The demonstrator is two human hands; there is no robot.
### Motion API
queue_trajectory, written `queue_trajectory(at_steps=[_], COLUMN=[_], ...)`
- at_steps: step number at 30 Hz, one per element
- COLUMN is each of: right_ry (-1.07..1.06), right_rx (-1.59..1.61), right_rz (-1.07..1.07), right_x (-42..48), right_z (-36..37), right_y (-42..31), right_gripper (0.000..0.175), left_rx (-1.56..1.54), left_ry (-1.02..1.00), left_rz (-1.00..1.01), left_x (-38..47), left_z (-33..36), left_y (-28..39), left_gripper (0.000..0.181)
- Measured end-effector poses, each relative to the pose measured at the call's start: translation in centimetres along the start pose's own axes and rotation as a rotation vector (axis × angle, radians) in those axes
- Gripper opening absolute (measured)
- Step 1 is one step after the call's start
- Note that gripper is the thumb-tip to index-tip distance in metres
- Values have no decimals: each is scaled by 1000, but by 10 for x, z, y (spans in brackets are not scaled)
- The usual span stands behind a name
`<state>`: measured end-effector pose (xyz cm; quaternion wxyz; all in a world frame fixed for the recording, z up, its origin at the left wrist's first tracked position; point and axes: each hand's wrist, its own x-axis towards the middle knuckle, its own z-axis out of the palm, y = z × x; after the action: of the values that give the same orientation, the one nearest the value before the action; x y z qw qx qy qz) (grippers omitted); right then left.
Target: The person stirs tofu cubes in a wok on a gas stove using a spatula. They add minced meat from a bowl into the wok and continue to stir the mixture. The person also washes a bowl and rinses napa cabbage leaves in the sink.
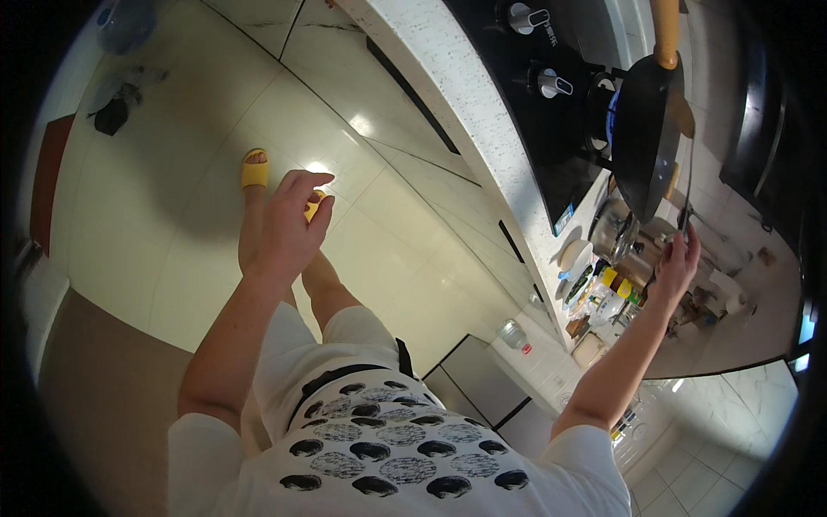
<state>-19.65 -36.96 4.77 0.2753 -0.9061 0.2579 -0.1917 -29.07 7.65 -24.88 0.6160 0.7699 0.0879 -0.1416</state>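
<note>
My right hand (675,268) grips the dark handle of a long, thin-shafted cooking utensil (689,165). Its broad end reaches the mouth of a black wok (636,142), and I cannot tell exactly what kind of utensil it is. The wok sits over a lit gas burner (601,110), where blue flame shows beneath it. A wooden handle (665,32) extends from the wok's far side. The inside of the wok is mostly hidden by its wall. My left hand (297,210) hangs in the air above the floor, holding nothing, with thumb and fingers apart.
Two knobs (549,83) are on the black glass hob (517,129). Beside it, a lidded steel pot (614,229), a white bowl (575,255) and several bottles and packets crowd the speckled countertop (446,71). A clear plastic jug (512,333) with a red cap is farther along.
</note>
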Motion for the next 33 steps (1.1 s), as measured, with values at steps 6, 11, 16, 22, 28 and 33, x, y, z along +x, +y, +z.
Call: queue_trajectory(at_steps=[6, 11, 16, 22, 28, 33], right_ry=[-71, -27, 191, -145, -259, -318], right_rx=[-188, -301, -662, 64, 411, 402], right_rz=[-8, -58, -569, -99, 463, 547], right_x=[-11, -44, -79, -100, -65, -59], right_z=[27, 18, 42, 176, 249, 256], right_y=[12, 15, -28, -84, -77, -74], right_gripper=[29, 24, 21, 28, 39, 40], left_rx=[62, 111, 83, 71, 29, 18], left_ry=[14, 24, 45, 47, 58, 95], left_rz=[-37, -70, -103, -106, -188, -219], left_x=[-4, -9, -14, -26, -46, -52], left_z=[-6, -15, -15, -11, -20, -35], left_y=[-12, -34, -52, -63, -75, -95], left_gripper=[24, 24, 24, 27, 24, 23])
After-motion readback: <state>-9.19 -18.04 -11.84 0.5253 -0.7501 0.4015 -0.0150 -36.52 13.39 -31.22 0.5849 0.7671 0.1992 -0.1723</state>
